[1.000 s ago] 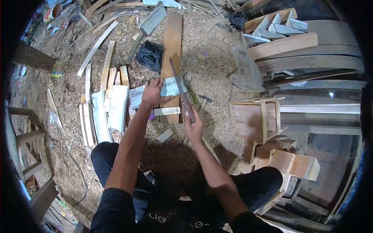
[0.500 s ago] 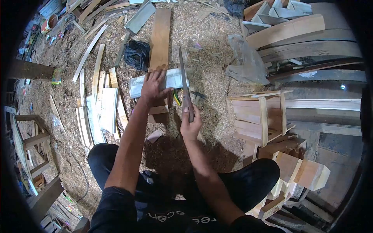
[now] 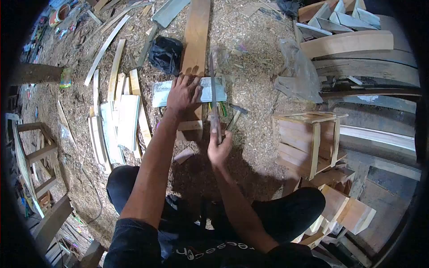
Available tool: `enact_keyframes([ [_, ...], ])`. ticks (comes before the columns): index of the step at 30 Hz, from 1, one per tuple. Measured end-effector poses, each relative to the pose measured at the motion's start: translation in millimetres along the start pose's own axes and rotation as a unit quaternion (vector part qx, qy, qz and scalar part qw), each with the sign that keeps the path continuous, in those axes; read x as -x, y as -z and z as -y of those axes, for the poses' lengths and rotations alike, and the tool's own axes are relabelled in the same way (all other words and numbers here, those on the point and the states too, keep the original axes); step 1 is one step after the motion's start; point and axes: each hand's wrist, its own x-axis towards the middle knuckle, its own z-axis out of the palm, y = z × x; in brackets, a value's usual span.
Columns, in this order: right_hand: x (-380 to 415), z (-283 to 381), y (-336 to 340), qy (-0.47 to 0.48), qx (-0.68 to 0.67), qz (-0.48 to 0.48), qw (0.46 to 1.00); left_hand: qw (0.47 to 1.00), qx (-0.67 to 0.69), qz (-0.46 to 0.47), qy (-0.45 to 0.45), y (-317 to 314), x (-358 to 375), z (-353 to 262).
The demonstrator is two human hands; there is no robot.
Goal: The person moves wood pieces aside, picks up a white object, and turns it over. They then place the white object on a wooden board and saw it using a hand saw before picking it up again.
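My left hand (image 3: 182, 94) lies with spread fingers on a whitish board (image 3: 161, 94), which rests crosswise over a long brown plank (image 3: 195, 38). Closed around the handle of a handsaw (image 3: 213, 85) is my right hand (image 3: 219, 149). The saw's narrow blade points away from me and crosses the board right of my left hand. A hammer (image 3: 237, 116) lies on the ground just right of the saw handle. Beneath the near end of the plank is a wooden block (image 3: 190, 130).
A black plastic bag (image 3: 165, 55) sits left of the plank. Pale wood strips (image 3: 128, 120) lie at left. To the right are a clear plastic sheet (image 3: 298, 71), a wooden crate (image 3: 297, 143), wooden boxes (image 3: 333, 203) and stacked boards (image 3: 366, 69).
The view has shifted, so most things sit a little further right. The hammer beside the saw shows more fully. My left hand remains on the board, and the saw still crosses it.
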Motion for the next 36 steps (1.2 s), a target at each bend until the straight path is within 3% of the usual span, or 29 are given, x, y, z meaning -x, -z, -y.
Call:
enact_keyframes([
  [3,1.3,14.7,9.7,-0.037,0.011,-0.002,0.999,0.997,-0.006,-0.073,-0.008,-11.7,-1.7,-10.1],
  [5,2.7,25.2,10.1,-0.059,-0.043,0.071,0.995,0.992,-0.007,-0.097,0.078,-16.4,-7.9,-23.3],
  [6,5.4,22.5,5.6,-0.019,-0.055,0.063,0.996,0.992,-0.009,-0.048,0.118,-14.0,-10.0,-28.4],
  [15,0.3,17.9,-0.2,-0.094,-0.134,0.071,0.984,0.994,-0.008,-0.037,0.107,-12.4,-11.0,-26.9],
  [17,-3.7,13.4,5.1,-0.084,-0.075,0.128,0.985,0.992,-0.008,-0.065,0.107,-12.7,-12.8,-28.3],
  [23,10.9,7.6,9.3,-0.088,-0.110,0.101,0.985,0.991,0.031,-0.027,0.130,-11.7,-13.3,-26.9],
  [29,21.0,5.0,5.0,-0.066,-0.126,0.103,0.984,0.991,0.021,-0.057,0.121,-11.6,-14.3,-28.8],
  [31,24.2,6.6,12.0,-0.047,-0.073,0.095,0.992,0.991,0.028,-0.060,0.118,-11.0,-15.8,-29.5],
  [34,16.1,-1.4,4.9,-0.072,-0.139,0.064,0.986,0.992,0.003,-0.088,0.095,-12.7,-15.8,-25.7],
  [36,-6.9,16.5,0.7,-0.171,-0.063,0.133,0.974,0.991,0.007,-0.059,0.116,-12.8,-15.0,-28.8],
])
